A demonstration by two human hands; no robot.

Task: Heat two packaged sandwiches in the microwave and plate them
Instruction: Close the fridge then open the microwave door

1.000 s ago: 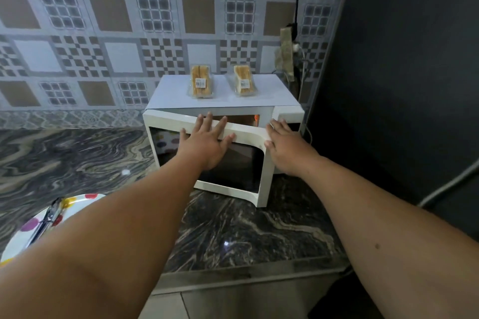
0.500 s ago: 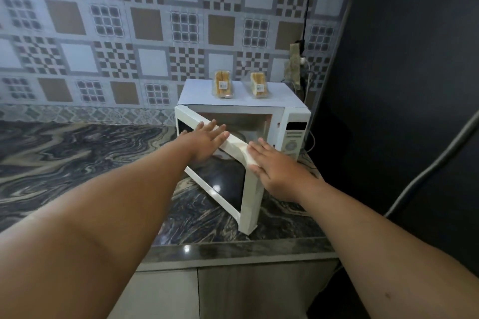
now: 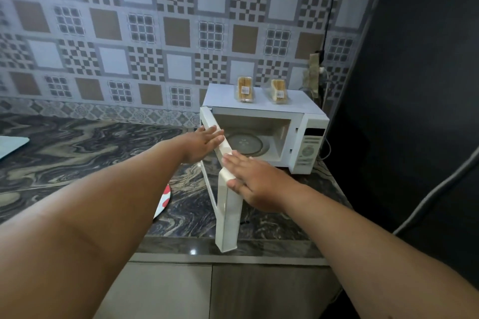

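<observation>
At nine o'clock of the view, a pale blue flat board (image 3: 11, 146) pokes in from the left edge onto the dark marbled stone countertop (image 3: 77, 153). Toward seven o'clock, a sliver of a white round plate with red spots (image 3: 163, 199) shows just past the person's left forearm. The left hand (image 3: 201, 142) lies flat with straight fingers against the outer face of the white microwave door (image 3: 226, 210), near its top edge. That door stands swung wide open, edge-on to the camera, reaching out to the counter's front edge. The right hand (image 3: 255, 184) lies at the door's top corner, its fingers straight along the inner side and its thumb under the rim; the two hands sit apart, one on each face of the door. Behind them, at one o'clock, the white boxy microwave oven (image 3: 309, 147) shows its cavity with a round glass turntable (image 3: 245, 144) inside. On its flat top stand two packaged sandwiches side by side, apart from each other: the left clear-wrapped sandwich (image 3: 244, 89) and the right clear-wrapped sandwich (image 3: 278, 91), each with a small white label. A patterned tile wall (image 3: 155, 33) rises behind.
</observation>
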